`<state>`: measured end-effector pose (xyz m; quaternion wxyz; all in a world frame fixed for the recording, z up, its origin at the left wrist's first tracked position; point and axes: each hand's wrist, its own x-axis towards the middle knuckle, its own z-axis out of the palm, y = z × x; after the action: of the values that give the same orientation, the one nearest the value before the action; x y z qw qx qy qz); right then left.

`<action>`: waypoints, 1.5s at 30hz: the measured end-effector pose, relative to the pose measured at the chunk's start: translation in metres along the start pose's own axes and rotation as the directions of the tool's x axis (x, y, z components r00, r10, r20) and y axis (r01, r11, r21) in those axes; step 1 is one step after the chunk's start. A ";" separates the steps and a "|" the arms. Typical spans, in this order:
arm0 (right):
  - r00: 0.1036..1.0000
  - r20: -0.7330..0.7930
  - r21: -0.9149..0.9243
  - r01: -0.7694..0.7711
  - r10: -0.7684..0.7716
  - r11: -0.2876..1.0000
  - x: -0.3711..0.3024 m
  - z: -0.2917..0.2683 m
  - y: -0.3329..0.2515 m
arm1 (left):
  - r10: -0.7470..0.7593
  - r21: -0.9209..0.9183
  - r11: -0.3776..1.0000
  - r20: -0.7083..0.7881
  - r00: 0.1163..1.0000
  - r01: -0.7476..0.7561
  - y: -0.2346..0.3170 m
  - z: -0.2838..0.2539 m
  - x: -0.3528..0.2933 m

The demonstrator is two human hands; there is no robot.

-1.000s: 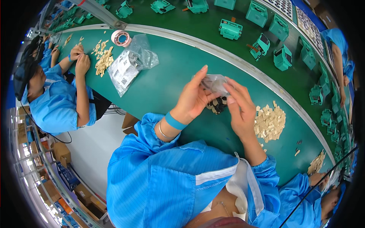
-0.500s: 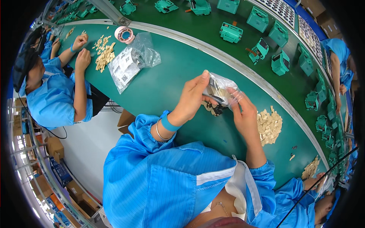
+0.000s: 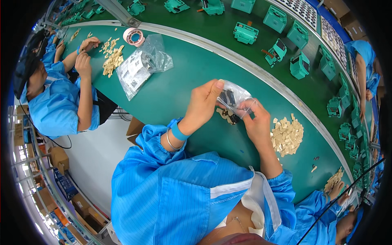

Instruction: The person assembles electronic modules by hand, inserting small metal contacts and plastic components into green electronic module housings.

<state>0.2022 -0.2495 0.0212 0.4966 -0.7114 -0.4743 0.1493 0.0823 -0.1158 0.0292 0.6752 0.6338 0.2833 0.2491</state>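
The left hand (image 3: 201, 104) has thumb and fingers closed on one side of a small clear bag (image 3: 239, 94) with dark parts inside, while the right hand (image 3: 258, 122) pinches its near right edge; the step appears to be handling the bag's film, and the next move calls for a steady pinch from both. Just beyond the fingers, a small pile of dark and pale pieces (image 3: 232, 119) lies partly hidden by bag and hands, somewhat in the way. Right of the right hand, a pale heap (image 3: 288, 135) covers some tabletop (image 3: 179, 73); well left of the left hand lies a larger bag (image 3: 136, 72).
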 end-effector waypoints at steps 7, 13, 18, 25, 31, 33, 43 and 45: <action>0.988 0.105 0.134 -0.127 0.113 0.983 -0.011 -0.006 0.010 | 0.151 0.515 0.841 0.068 0.986 -0.164 0.037 -0.020 0.006; 0.989 0.145 0.321 -0.083 0.038 0.943 -0.014 -0.012 0.009 | 0.263 0.531 0.790 0.158 0.952 -0.307 0.053 -0.017 0.010; 0.971 0.212 0.354 0.029 -0.111 0.935 -0.005 -0.017 -0.005 | -0.055 0.378 0.926 0.104 0.993 0.012 0.053 -0.013 0.013; 0.920 0.302 0.011 0.259 -0.250 0.966 0.001 -0.014 -0.005 | -0.197 0.081 0.980 0.216 0.956 0.183 0.035 -0.011 0.022; 0.953 0.255 -0.120 0.198 -0.163 0.973 0.010 -0.010 -0.016 | -0.249 0.064 0.968 0.318 0.915 0.241 0.030 -0.005 0.023; 0.929 0.323 -0.112 0.225 -0.178 0.968 0.007 -0.010 -0.009 | -0.253 0.099 0.967 0.317 0.914 0.234 0.031 -0.008 0.025; 0.953 0.231 -0.085 0.221 -0.196 0.972 0.001 -0.009 -0.005 | -0.271 0.055 0.961 0.390 0.880 0.272 0.036 -0.008 0.025; 0.951 0.234 -0.067 0.222 -0.201 0.973 0.002 -0.009 -0.003 | -0.276 0.075 0.961 0.381 0.882 0.268 0.040 -0.008 0.026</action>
<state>0.2075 -0.2525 0.0284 0.4192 -0.6572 -0.6074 0.1531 0.0964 -0.0897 0.0666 0.7397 0.6312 0.2324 0.0188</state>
